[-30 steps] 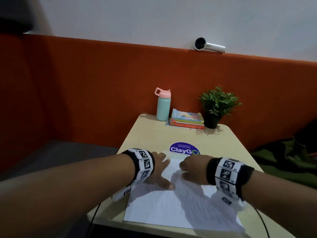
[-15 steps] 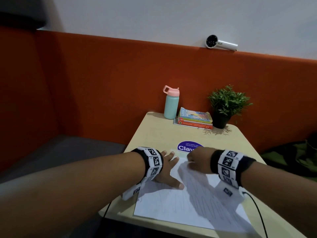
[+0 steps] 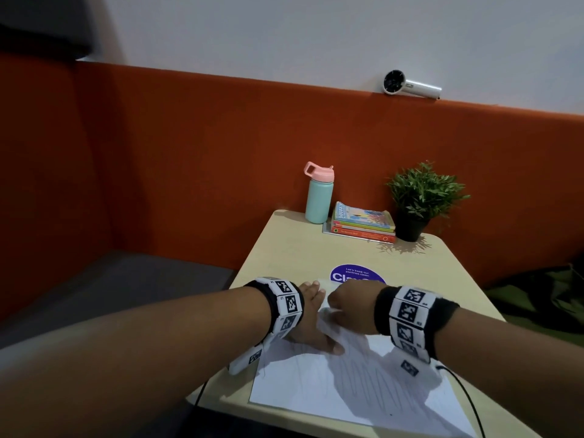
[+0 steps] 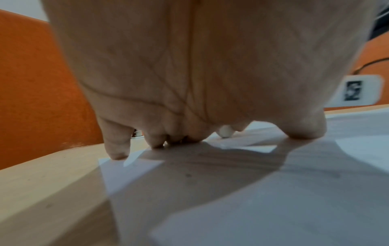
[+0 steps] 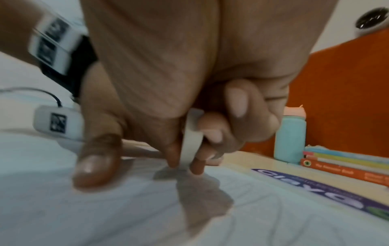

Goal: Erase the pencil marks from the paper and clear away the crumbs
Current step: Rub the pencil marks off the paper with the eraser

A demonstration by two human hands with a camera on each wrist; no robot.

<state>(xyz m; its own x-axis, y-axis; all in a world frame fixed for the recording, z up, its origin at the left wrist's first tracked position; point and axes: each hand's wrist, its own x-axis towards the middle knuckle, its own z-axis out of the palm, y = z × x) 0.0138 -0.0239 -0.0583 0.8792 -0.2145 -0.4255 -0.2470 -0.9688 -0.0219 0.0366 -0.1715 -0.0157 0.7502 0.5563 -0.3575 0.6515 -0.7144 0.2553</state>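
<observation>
A white sheet of paper (image 3: 331, 384) with faint pencil strokes lies on the beige table (image 3: 303, 251). My left hand (image 3: 311, 324) lies flat on the paper's upper left part, fingers spread and pressing it down (image 4: 189, 93). My right hand (image 3: 344, 306) is beside it near the paper's top edge, fingers curled, pinching a white eraser (image 5: 192, 138) whose lower end touches the paper (image 5: 105, 208). The eraser (image 4: 226, 131) also peeks out past my left palm. Crumbs are too small to make out.
A round purple sticker (image 3: 357, 275) lies just beyond the paper. At the table's far end stand a teal bottle with a pink lid (image 3: 318, 194), a stack of books (image 3: 363, 222) and a potted plant (image 3: 420, 200). Cables hang off the table's front edge.
My right hand with the eraser has moved left and toward the paper's top edge, closer to my left hand. The left hand stays pressed on the paper. My head view has shifted.
</observation>
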